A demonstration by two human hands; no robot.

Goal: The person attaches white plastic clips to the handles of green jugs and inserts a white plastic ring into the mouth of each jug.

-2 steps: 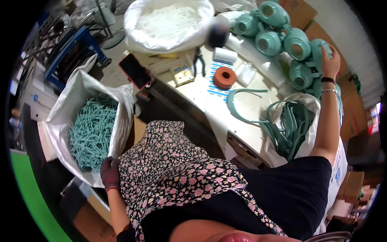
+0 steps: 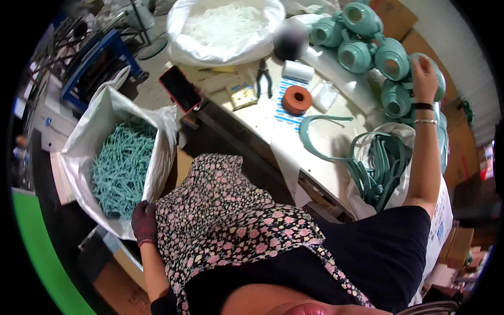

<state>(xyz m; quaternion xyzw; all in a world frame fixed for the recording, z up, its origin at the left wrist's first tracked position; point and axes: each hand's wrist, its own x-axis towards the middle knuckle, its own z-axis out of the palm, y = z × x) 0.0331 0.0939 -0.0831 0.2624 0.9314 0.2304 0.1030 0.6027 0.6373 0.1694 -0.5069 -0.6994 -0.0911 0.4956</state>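
Teal housings (image 2: 395, 51) – pink-flowered black apron (image 2: 223, 197) – orange-brown tape roll (image 2: 296, 107)

Teal shell (image 2: 440, 80) partly hidden by right hand (image 2: 424, 80)

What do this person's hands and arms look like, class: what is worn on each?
The left hand wears a dark maroon glove, reddish at its wrist edge. The right hand is ungloved, with a dark band and a silvery bracelet at the wrist. Dark sleeves leave the forearms bare.

Rounded, glossy teal housings (image 2: 392, 51) lie heaped together at far right.
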